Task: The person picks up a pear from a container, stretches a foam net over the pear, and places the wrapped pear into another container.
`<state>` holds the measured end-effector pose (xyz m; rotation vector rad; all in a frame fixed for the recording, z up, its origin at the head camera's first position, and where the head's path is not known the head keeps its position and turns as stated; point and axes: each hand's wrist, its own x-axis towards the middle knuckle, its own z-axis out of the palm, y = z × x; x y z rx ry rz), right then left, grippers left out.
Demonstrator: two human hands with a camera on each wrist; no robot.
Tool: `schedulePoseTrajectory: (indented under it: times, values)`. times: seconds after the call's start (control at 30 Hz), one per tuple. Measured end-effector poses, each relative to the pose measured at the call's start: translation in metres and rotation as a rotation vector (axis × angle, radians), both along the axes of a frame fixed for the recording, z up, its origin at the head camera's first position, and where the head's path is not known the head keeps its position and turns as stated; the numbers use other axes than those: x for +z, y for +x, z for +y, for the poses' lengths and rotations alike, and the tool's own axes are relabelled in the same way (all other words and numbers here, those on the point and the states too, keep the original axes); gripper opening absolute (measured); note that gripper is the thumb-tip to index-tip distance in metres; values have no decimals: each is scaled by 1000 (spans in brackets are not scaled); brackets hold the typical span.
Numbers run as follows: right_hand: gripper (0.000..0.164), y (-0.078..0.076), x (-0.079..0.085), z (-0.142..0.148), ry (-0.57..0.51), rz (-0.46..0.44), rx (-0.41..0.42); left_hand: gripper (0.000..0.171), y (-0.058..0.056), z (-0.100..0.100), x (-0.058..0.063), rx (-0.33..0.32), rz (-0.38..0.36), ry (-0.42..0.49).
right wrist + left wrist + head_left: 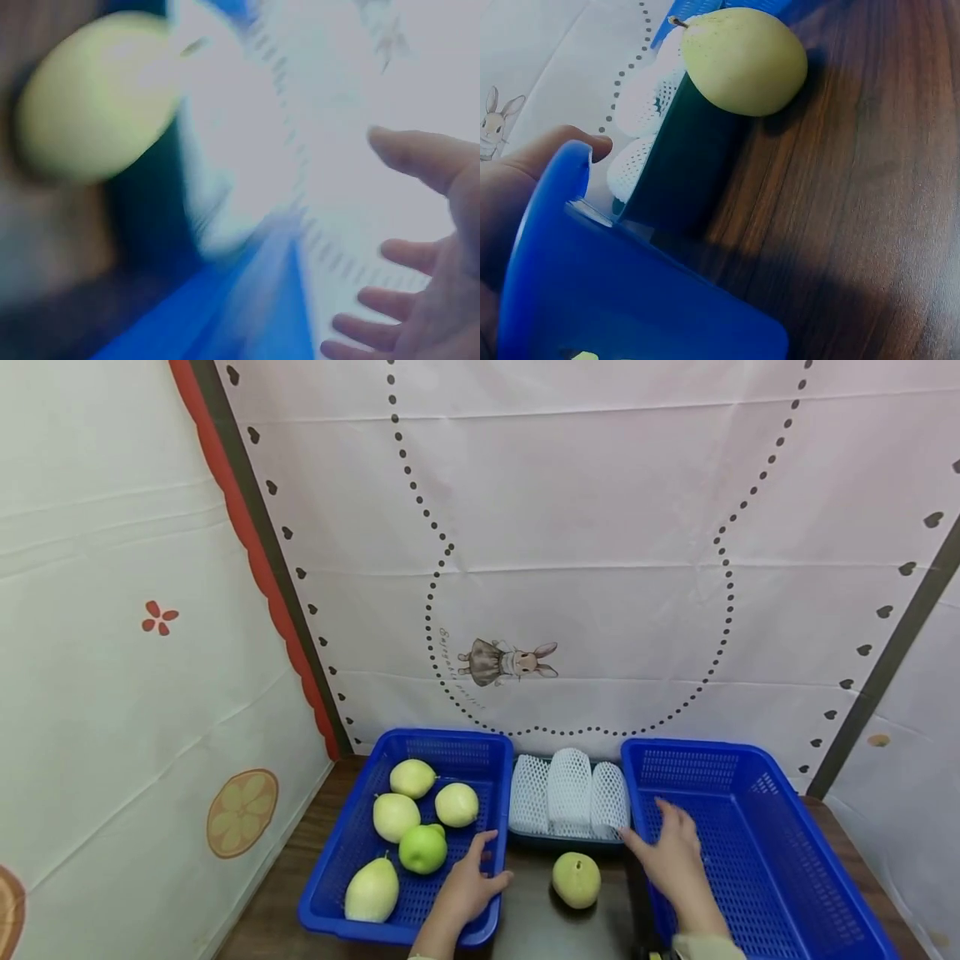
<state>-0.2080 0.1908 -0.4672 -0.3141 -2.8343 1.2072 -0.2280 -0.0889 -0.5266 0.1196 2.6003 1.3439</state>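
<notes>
A yellow-green pear sits on the table between my hands. My left hand is over the right side of the left blue basket, fingers spread and nothing gripped. In the left wrist view its thumb shows behind the basket's rim; contact with the rim is unclear. That basket contains several pale pears and a brighter green fruit. Fingers apart and holding nothing, my right hand hovers by the left rim of the right blue basket. The right wrist view is blurred.
Between the baskets, a dark tray holds white foam net sleeves behind the pear. A printed cloth hangs behind everything, with another cloth at the left. Brown wood tabletop shows around the left basket.
</notes>
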Motion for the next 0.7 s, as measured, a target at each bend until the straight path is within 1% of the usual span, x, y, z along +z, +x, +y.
schedulePoseTrajectory:
  times: [0.07,0.13,0.2,0.23,0.3,0.37,0.4,0.47,0.53,0.6,0.7]
  values:
    - [76,-21,15,-15,-22,83,1,63,-1,-1,1,-1,6,11]
    - [72,-45,22,-33,-53,132,14,63,-2,-2,1,-2,14,19]
    - [69,-68,17,-50,-59,150,18,62,-3,-4,1,1,18,21]
    - [68,-79,11,-57,-54,143,16,62,-3,-4,1,2,18,23]
    - [68,-94,-5,-68,4,123,12,62,-3,-5,0,4,17,29]
    - [71,-102,-23,-74,83,108,2,62,-2,-5,-2,2,12,38]
    - [73,-104,-31,-76,122,103,-4,62,-1,-5,-2,0,14,44]
    - [79,-106,-43,-76,192,122,-23,62,0,-4,-3,-3,26,52]
    - [83,-106,-50,-75,237,154,-43,63,1,-3,-3,-1,39,51]
    - [85,-105,-53,-73,263,175,-56,63,2,-2,-4,5,46,48]
    - [83,-107,-54,-71,246,161,-67,63,3,-3,-5,10,48,42]
